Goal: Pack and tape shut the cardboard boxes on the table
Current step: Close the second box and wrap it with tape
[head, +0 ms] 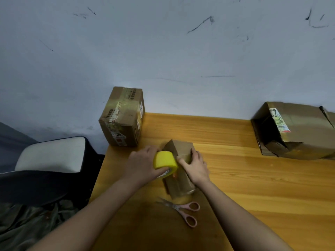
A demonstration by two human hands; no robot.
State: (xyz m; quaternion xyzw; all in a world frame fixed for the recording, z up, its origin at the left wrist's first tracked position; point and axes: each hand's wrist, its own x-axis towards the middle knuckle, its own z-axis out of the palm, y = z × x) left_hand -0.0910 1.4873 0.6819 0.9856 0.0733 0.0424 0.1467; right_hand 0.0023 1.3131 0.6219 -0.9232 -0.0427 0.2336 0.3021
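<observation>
A small narrow cardboard box (pixel 181 151) lies lengthwise in the middle of the wooden table (pixel 235 178). My left hand (pixel 141 163) grips a yellow roll of tape (pixel 165 161) held against the box's left side. My right hand (pixel 194 166) rests on top of the box, thumb pressing down near the roll and fingers curled over the right edge. A taped-up closed box (pixel 123 118) stands at the table's far left corner. A larger box (pixel 293 131) lies on its side at the far right, its open end facing left.
Pink-handled scissors (pixel 183 210) lie on the table just in front of the small box. A black and white chair (pixel 49 163) stands to the left of the table. A scuffed white wall (pixel 163 51) runs behind the table.
</observation>
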